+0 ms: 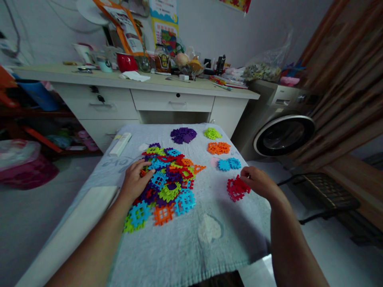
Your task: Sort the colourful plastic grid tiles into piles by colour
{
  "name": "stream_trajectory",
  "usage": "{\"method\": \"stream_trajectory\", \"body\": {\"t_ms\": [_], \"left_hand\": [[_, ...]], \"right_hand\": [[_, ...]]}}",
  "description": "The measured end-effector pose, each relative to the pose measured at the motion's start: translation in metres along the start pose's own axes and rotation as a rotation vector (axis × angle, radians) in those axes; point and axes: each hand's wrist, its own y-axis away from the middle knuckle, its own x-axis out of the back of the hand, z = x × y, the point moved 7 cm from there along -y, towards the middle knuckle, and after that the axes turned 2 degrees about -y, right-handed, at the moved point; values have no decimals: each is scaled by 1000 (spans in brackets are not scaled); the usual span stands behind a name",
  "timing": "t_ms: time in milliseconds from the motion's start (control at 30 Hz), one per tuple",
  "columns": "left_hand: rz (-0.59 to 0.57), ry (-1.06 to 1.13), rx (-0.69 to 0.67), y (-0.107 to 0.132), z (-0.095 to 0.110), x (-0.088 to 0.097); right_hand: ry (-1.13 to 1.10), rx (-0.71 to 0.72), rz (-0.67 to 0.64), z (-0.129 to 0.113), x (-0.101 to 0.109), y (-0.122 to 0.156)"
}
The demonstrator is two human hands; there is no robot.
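Observation:
My left hand [137, 179] rests on the left side of a mixed heap of plastic interlocking building pieces [169, 191], its thumb and fingers apart. An orange piece shows in the gap between them. The heap holds blue, green, orange, red and purple pieces, many square with window-like openings. On the right, my right hand [255, 180] has its fingers closed at the edge of red interlocking pieces [235, 189] lying on the cloth. Beyond them lie small groups of blue pieces [229, 164], orange pieces [218, 148], green pieces [212, 133] and purple pieces [183, 135].
A pale cloth [185, 251] covers the table. At its left are a white box [120, 144] and a long white board [86, 215]. Behind stands a cluttered counter with drawers [176, 99]. A washing machine [278, 123] and a black-framed chair [326, 195] are at the right.

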Motion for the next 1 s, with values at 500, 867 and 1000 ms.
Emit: {"method": "stream_trajectory", "body": {"t_ms": [500,867,1000], "left_hand": [[-9,22,38,-1,6,4],[0,14,15,-1,5,2],[6,14,5,-1,4,2]], "right_hand": [[205,284,-31,-126,-80,-66],[178,248,-33,-101,-73,-65],[62,238,18,-83,-49,-71]]}}
